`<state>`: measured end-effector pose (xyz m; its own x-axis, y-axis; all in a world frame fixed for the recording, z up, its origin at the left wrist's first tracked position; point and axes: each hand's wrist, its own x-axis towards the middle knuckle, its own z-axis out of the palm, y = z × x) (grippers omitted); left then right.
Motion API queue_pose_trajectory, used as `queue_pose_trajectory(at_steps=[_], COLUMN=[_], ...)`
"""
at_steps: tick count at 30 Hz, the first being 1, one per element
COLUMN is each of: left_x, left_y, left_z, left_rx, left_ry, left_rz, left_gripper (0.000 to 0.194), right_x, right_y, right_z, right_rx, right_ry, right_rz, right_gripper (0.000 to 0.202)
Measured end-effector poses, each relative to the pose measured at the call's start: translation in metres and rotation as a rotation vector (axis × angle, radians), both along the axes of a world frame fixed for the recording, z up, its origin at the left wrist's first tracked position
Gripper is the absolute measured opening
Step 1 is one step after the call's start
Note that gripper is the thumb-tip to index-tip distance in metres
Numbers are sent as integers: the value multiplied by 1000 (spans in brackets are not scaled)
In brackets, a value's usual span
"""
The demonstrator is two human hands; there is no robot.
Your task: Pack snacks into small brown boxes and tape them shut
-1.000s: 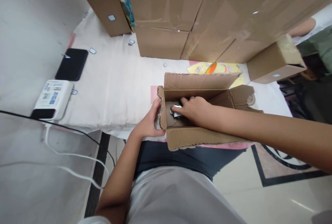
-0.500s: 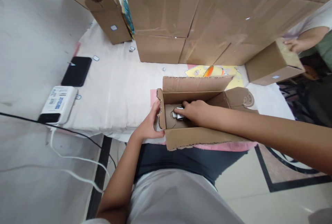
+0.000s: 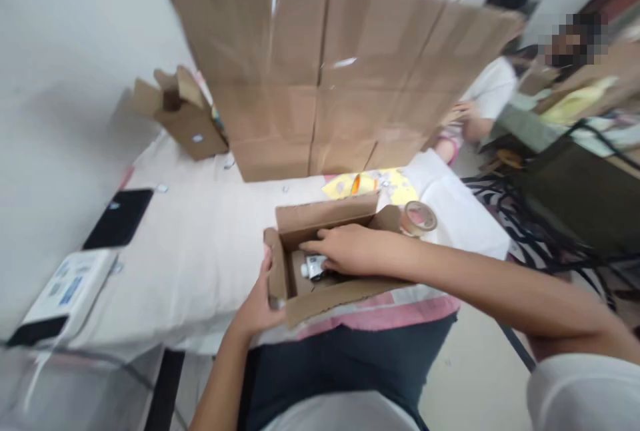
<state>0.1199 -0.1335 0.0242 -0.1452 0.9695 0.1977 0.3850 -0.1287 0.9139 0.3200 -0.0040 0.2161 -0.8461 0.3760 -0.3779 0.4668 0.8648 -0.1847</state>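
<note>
An open cardboard box (image 3: 325,301) lies lengthwise at the table's near edge, its flaps spread. My left hand (image 3: 257,301) grips the box's left end, fingers along the outer wall and thumb toward the near corner. Inside the box, my right hand (image 3: 350,248) reaches in with fingers stretched apart. Under those fingers lies a small white-capped tube or bottle (image 3: 313,268) on the box floor. My thumb is close against it, and part of it is hidden by the hand.
A tape roll (image 3: 419,218) lies beside the box's right end. Behind stands a tall taped cardboard wall (image 3: 370,78). A smaller open box (image 3: 193,128), a dark flat tablet-like object (image 3: 119,218) and a white device (image 3: 70,288) are at left. People sit beyond the wall at right.
My view has tilted up and turned. My right hand's fingers have spread, and more of the white-capped item shows. The co-worker's box at the right is out of sight.
</note>
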Motion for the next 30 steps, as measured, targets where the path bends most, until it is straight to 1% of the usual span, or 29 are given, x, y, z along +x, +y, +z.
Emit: queue_pose_trajectory(at_steps=[1,2,3,4,5,6,7,8,9,11,12,13,14,15,16,18,20,22,24,26,28,30], left_x=[0,1,2,4,5,8,10,12,15,19,21,22,23,24,25,24,23,24,28,34,42,50], left_y=[0,0,1,0,0,-1,-1,-1,-1,2,4,7,9,11,12,13,12,9,7,6,6,7], left_z=[-1,-2,-1,1,5,10,17,24,31,42,45,47,48,47,47,45,44,46,48,51,55,60], left_rx=[44,73,99,144,203,263,320,369,403,446,462,472,479,484,489,497,493,465,424,371,300,226], left_ry=[12,19,20,25,36,66,113,173,240,343,370,382,387,388,390,395,393,364,297,161,-28,-199], left_rz=[-63,-76,-40,-4,31,49,45,29,7,-31,-46,-55,-63,-66,-63,-47,-38,-41,-39,11,112,203], left_gripper=[119,119,115,113,110,106,100,94,88,82,81,80,80,79,78,76,74,70,63,55,51,53], right_x=[9,21,36,52,70,88,106,122,135,151,154,153,150,146,141,134,130,130,131,132,131,129], right_y=[-1,-4,-7,-10,-12,-14,-15,-15,-14,-13,-13,-14,-16,-18,-21,-25,-27,-27,-27,-26,-26,-28], right_z=[14,27,39,46,49,47,39,26,9,-31,-50,-67,-81,-90,-95,-97,-92,-89,-89,-93,-97,-100], right_rx=[13,24,37,51,71,95,116,139,134,1,-115,-234,-321,-378,-401,-371,-312,-280,-277,-282,-286,-287], right_ry=[99,205,325,459,610,778,945,1119,1275,1442,1493,1529,1552,1550,1533,1464,1388,1332,1316,1339,1375,1400], right_rz=[-30,-67,-114,-181,-268,-370,-490,-616,-734,-861,-881,-871,-844,-805,-760,-674,-616,-593,-586,-573,-565,-561], right_gripper=[46,44,41,38,34,30,26,23,22,25,28,31,33,36,38,41,41,41,43,46,47,46])
